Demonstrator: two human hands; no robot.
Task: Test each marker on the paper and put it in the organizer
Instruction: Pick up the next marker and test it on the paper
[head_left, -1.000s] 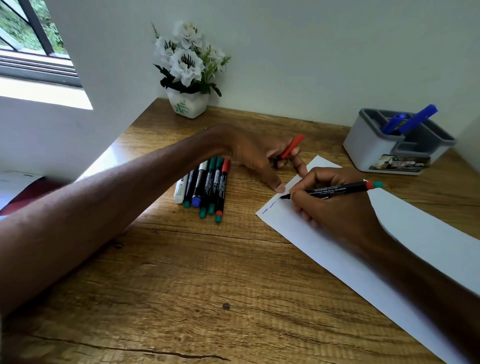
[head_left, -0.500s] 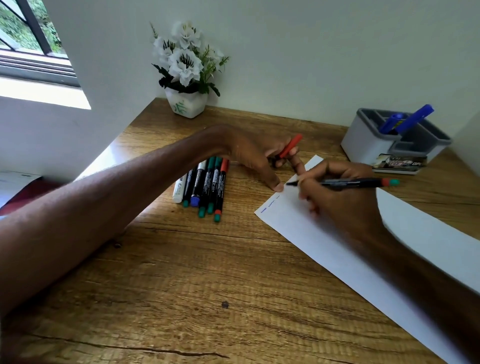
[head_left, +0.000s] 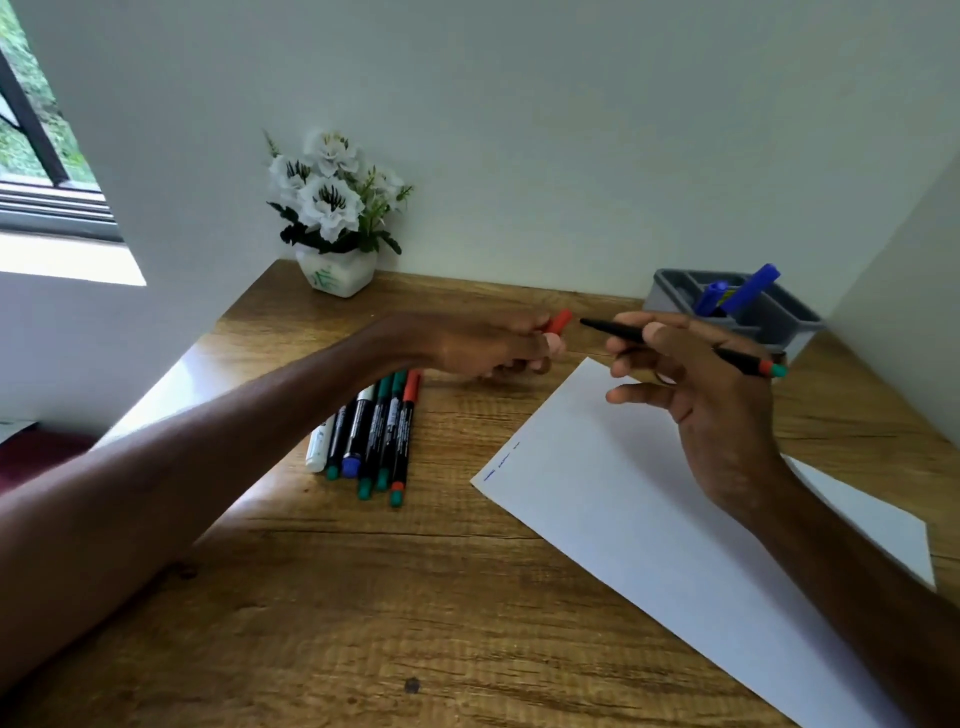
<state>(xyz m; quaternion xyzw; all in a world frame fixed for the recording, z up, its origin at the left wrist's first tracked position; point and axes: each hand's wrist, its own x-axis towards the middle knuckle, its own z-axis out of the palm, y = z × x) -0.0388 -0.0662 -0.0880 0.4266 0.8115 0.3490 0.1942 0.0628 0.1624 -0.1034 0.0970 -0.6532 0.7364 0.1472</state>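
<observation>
A person's two bare hands are raised over a wooden desk (head_left: 415, 597). The right hand (head_left: 696, 395) grips an uncapped black marker (head_left: 621, 331) between thumb and curled fingers, held above the far corner of a white sheet of paper (head_left: 649, 519). Its tip points left at a red cap (head_left: 560, 321), close but not touching. The left hand (head_left: 493, 348) is blurred and seems to pinch that cap in curled fingers. Small blue marks (head_left: 500, 461) sit along the paper's left edge. A row of capped markers (head_left: 374, 436) lies side by side under the left wrist. A grey organizer (head_left: 779, 322) at the far right holds blue markers (head_left: 748, 288). White flowers in a pot (head_left: 335, 208) stand against the wall.
</observation>
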